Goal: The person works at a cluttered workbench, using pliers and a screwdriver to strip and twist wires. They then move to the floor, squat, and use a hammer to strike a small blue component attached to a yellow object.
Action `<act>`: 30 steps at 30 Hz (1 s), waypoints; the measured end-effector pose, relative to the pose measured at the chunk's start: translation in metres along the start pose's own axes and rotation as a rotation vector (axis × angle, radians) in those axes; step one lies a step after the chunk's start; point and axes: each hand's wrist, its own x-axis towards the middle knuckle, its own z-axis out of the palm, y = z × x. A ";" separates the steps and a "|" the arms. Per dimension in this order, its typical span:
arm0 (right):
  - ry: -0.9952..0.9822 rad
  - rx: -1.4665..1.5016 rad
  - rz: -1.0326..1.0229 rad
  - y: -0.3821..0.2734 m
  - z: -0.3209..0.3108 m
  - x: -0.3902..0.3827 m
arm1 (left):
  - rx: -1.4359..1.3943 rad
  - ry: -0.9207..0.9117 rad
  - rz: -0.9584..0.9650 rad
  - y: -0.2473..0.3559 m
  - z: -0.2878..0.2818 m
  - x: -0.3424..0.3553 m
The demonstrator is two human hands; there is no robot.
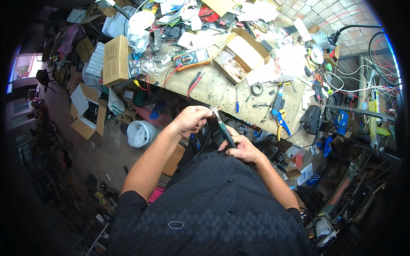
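Observation:
My right hand (242,148) is wrapped around the dark green and black handles of a pair of pliers (224,131), held in front of my body just off the table's near edge. The metal jaws point up and to the left. Close against those jaws, my left hand (193,121) is closed in a pinch. Whatever small piece its fingertips grip is too small to name. Beyond the hands on the workbench (218,96) lie a blue-handled screwdriver (237,106), a pair of test probes (195,81) and an orange multimeter (192,59).
An open cardboard box (230,77) with copper-coloured pieces stands on the bench. To its right are a black tape roll (256,88) and a blue and yellow wire stripper (279,112). A closed carton (116,60) sits at the left end. A white bucket (141,133) stands on the floor.

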 end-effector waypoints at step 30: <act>0.102 -0.181 0.164 -0.019 0.017 0.008 | 0.165 0.056 0.032 0.001 -0.018 0.004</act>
